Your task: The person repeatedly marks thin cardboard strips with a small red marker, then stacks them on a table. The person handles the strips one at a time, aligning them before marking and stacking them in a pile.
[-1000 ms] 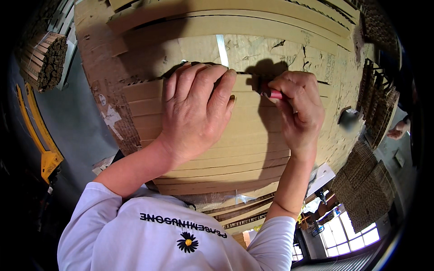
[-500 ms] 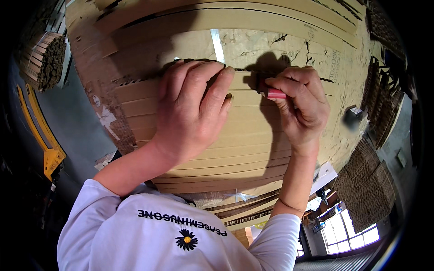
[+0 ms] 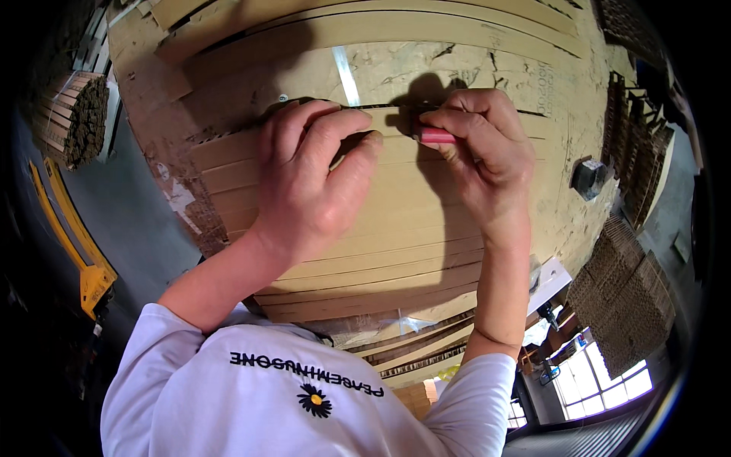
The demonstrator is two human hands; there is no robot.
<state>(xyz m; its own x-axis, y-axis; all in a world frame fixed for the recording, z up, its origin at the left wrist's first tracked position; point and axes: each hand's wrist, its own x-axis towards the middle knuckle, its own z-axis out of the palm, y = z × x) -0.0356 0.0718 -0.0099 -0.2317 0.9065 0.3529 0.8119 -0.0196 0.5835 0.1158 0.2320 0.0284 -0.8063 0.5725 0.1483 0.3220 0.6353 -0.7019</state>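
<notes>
My left hand [image 3: 320, 175] lies on a row of flat brown cardboard strips [image 3: 411, 198]. Its fingers are bent and closed on the far edge of the farthest strip, with the thumb near the index finger; the fingertips are partly hidden. To its right, my right hand [image 3: 491, 156] pinches a small red tool [image 3: 437, 135] between thumb and fingers, just over that strip's far edge. Most of the tool is covered by the hand, and I cannot make out its kind. A dark shadow surrounds its tip.
The strips lie on a worn cardboard sheet [image 3: 567, 206] with a pale tape strip [image 3: 346, 76]. More long strips [image 3: 411, 27] are at the far side. A dark object [image 3: 590, 179] sits at the right. Beyond are a strapped cardboard bundle [image 3: 72, 122] and yellow forks [image 3: 72, 221] on the floor.
The red tool in my right hand has moved slightly away from me and left, nearer my left hand. My left thumb has drawn closer to the index finger. The whole view has shifted a little.
</notes>
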